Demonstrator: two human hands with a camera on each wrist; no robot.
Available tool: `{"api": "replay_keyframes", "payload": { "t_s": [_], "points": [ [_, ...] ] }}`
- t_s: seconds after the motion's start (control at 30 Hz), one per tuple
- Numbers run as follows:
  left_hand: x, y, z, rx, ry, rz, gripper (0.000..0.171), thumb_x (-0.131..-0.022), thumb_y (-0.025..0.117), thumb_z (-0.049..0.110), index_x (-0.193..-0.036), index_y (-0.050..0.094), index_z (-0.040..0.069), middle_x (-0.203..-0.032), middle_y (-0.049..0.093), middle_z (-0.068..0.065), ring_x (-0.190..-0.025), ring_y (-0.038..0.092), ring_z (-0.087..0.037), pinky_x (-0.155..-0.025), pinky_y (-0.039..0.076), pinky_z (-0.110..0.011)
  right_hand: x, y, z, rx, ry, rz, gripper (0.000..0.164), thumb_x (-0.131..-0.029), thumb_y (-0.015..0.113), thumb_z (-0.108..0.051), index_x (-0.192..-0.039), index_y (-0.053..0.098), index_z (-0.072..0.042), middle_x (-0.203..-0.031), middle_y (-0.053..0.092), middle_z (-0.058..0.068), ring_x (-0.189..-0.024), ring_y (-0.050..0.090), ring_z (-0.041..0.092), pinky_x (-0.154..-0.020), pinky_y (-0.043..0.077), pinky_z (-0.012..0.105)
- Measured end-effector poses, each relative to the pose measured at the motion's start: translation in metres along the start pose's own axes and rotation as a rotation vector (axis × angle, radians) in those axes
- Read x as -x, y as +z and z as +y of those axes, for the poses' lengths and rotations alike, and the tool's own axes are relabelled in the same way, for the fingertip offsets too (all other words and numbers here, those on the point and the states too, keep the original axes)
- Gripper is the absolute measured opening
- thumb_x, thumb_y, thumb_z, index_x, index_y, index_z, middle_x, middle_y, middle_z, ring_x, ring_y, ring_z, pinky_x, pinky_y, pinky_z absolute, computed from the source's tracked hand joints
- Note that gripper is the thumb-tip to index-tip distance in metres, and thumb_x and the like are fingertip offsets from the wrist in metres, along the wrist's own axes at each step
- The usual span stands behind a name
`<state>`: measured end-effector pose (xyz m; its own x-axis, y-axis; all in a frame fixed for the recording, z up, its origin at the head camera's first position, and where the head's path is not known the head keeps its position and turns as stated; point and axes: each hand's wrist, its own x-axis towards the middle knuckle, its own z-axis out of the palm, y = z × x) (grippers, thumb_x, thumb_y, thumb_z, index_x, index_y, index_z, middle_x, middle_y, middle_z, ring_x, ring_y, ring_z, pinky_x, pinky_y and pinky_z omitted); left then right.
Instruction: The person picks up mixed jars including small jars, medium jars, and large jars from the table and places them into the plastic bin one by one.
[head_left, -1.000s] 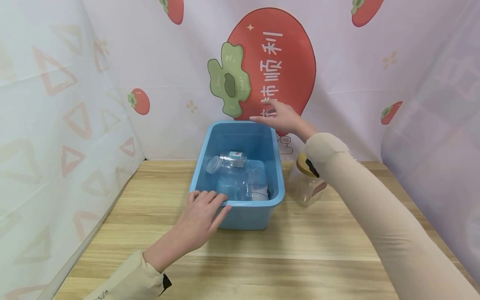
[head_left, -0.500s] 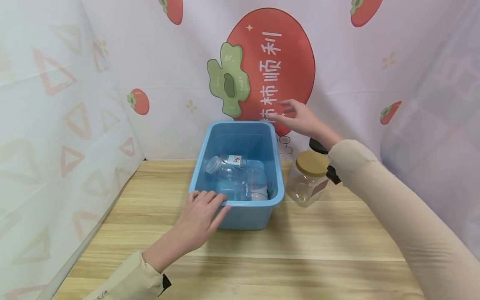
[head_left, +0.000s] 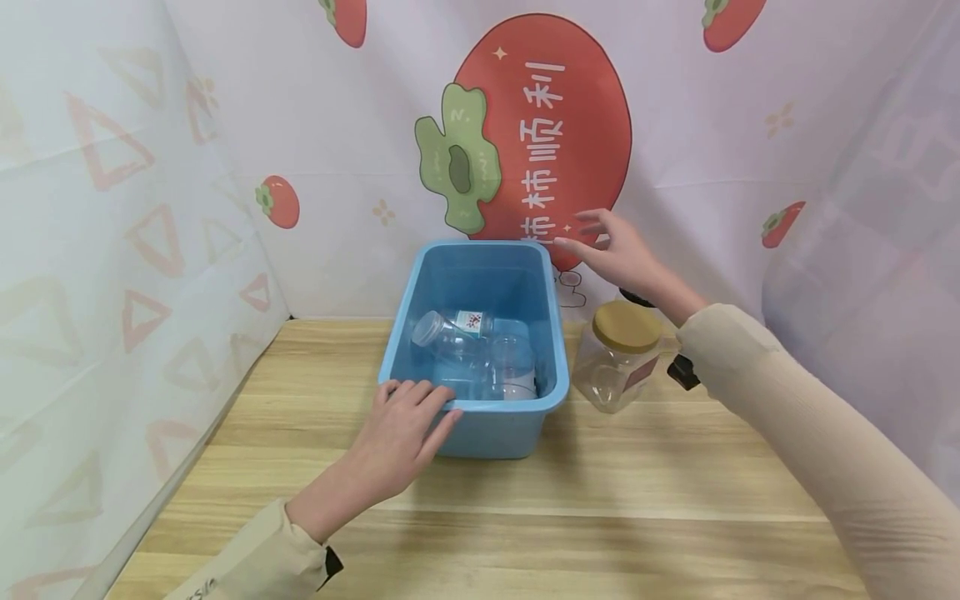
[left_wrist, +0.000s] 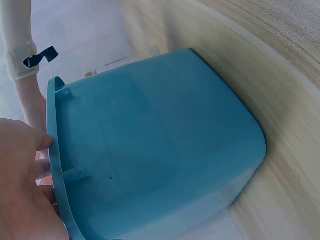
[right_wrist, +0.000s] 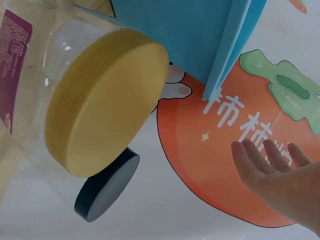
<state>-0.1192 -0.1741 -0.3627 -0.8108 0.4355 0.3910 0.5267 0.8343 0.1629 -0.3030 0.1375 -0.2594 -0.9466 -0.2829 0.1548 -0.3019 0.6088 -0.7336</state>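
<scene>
My left hand (head_left: 405, 429) holds the near rim of a blue plastic bin (head_left: 487, 433), fingers over the edge and thumb on the outer wall. Inside the bin lie several clear plastic jars, one with a translucent lid (head_left: 428, 329) and another with a small printed label (head_left: 471, 323). My right hand (head_left: 618, 250) hovers in the air beyond the bin's far right corner, fingers loosely bent and holding nothing. Below it stands a clear jar with a gold lid (head_left: 624, 326). A black lid (right_wrist: 107, 185) shows behind that jar in the right wrist view.
The bin and jars stand on a wood-grain table (head_left: 600, 508). A pale fabric backdrop (head_left: 337, 250) with a large persimmon print rises right behind the bin, and fabric walls close off both sides.
My right hand has moved right, from over the bin's far rim to above the gold-lidded jar, uncovering that jar's lid. My left hand stays on the rim.
</scene>
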Motion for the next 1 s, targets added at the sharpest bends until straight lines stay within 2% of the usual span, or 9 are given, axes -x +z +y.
{"api": "replay_keyframes", "payload": {
  "t_s": [0.27,0.47,0.77,1.0],
  "points": [
    [-0.001,-0.001,0.000,0.007,-0.014,-0.012,0.024,-0.107,0.063,0.026,-0.121,0.071,0.009,-0.104,0.070,-0.002,-0.100,0.064,-0.026,-0.096,0.043,-0.056,0.014,0.003,0.013,-0.027,-0.007,0.039,0.066,-0.103,0.068,-0.035,-0.156,0.041,-0.005,-0.155,0.048,0.025,-0.137,0.053,0.049,-0.108,0.048,0.062],
    [-0.002,-0.003,0.001,0.022,-0.026,-0.026,0.023,-0.108,0.062,0.026,-0.120,0.070,0.009,-0.105,0.070,-0.003,-0.100,0.064,-0.026,-0.097,0.043,-0.058,0.026,0.000,0.023,-0.034,-0.016,0.045,0.068,-0.103,0.067,-0.038,-0.156,0.041,-0.004,-0.156,0.047,0.027,-0.136,0.053,0.052,-0.108,0.047,0.064],
    [-0.003,-0.004,0.002,0.037,-0.054,-0.053,0.022,-0.108,0.062,0.028,-0.118,0.070,0.011,-0.106,0.070,-0.002,-0.102,0.064,-0.025,-0.099,0.043,-0.058,0.041,-0.003,0.043,-0.018,-0.032,0.073,0.065,-0.104,0.067,-0.033,-0.155,0.043,-0.002,-0.151,0.051,0.030,-0.135,0.054,0.052,-0.112,0.043,0.063],
    [-0.004,-0.004,0.005,0.013,-0.059,-0.029,0.022,-0.106,0.064,0.031,-0.115,0.071,0.011,-0.105,0.071,-0.002,-0.102,0.065,-0.027,-0.097,0.045,-0.056,0.050,-0.003,0.056,0.009,-0.040,0.108,0.062,-0.103,0.069,-0.032,-0.151,0.047,0.000,-0.148,0.054,0.031,-0.134,0.055,0.053,-0.113,0.042,0.063]
  ]
}}
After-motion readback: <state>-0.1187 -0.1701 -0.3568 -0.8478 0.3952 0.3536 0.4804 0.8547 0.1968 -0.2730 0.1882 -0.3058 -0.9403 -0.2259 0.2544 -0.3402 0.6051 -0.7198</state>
